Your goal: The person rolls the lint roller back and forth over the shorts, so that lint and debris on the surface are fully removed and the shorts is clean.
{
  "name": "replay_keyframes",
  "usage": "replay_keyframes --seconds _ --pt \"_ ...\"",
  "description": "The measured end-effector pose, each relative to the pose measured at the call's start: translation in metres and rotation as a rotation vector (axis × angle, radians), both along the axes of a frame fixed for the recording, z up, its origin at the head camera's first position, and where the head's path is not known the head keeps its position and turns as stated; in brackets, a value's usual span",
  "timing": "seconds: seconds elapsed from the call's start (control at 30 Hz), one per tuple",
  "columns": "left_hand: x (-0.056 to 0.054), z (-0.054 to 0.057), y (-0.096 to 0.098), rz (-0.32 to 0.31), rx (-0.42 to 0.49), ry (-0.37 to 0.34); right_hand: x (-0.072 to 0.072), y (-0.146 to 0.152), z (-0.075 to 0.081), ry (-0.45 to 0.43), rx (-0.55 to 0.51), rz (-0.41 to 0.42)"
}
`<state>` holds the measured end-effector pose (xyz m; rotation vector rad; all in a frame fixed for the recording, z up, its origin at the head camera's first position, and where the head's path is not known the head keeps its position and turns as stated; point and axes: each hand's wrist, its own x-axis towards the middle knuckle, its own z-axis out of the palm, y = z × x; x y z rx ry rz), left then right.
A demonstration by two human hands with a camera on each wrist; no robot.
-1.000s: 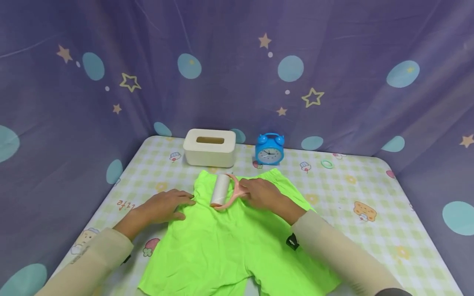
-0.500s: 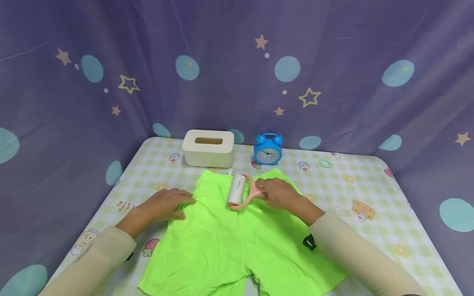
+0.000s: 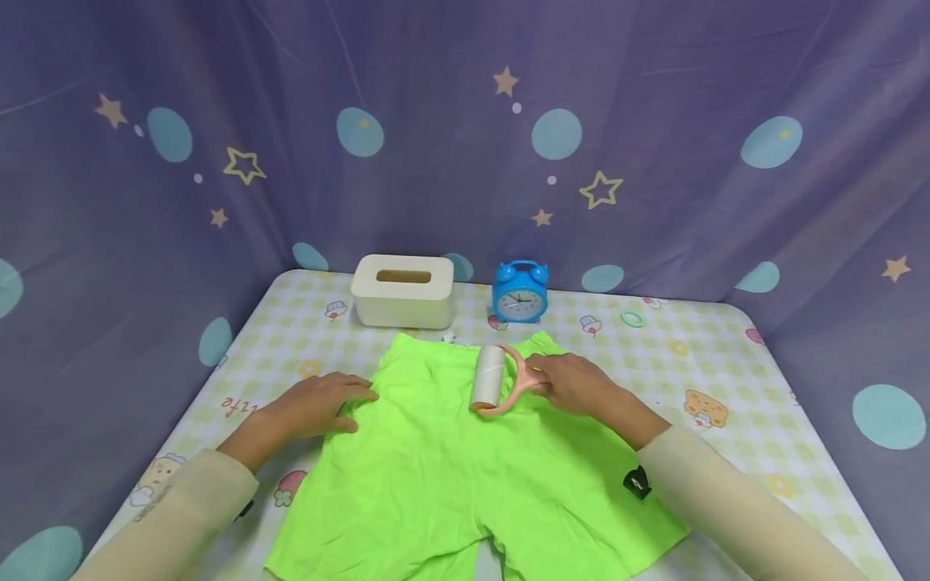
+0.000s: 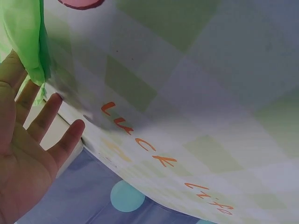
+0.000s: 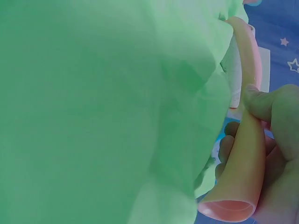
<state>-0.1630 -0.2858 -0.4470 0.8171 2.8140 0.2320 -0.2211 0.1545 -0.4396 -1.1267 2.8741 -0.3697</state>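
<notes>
Neon green shorts lie spread on the table, waistband toward the back. A lint roller with a white roll and pink handle lies against their upper middle, just below the waistband. My right hand grips its handle; in the right wrist view the fingers wrap round the pink handle, whose hollow end sticks out of the palm. My left hand rests at the left edge of the shorts. In the left wrist view its fingers are spread and fairly straight, touching the green cloth.
A white tissue box and a blue alarm clock stand behind the shorts. A small green ring lies at the back right of the checked tablecloth. Purple curtains enclose the back and sides.
My right hand has moved the lint roller rightward across the upper part of the shorts. The left hand has stayed at the left edge. The head view has shifted slightly.
</notes>
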Motion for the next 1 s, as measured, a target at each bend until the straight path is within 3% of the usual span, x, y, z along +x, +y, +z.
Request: replay_keyframes --seconds 0.47,1.0 --pt "-0.002 -0.005 -0.004 -0.002 0.024 0.000 0.008 0.041 -0.008 0.031 -0.026 -0.016" --pt "-0.003 -0.007 -0.006 -0.010 0.046 -0.001 0.021 0.075 -0.001 -0.051 -0.005 -0.106"
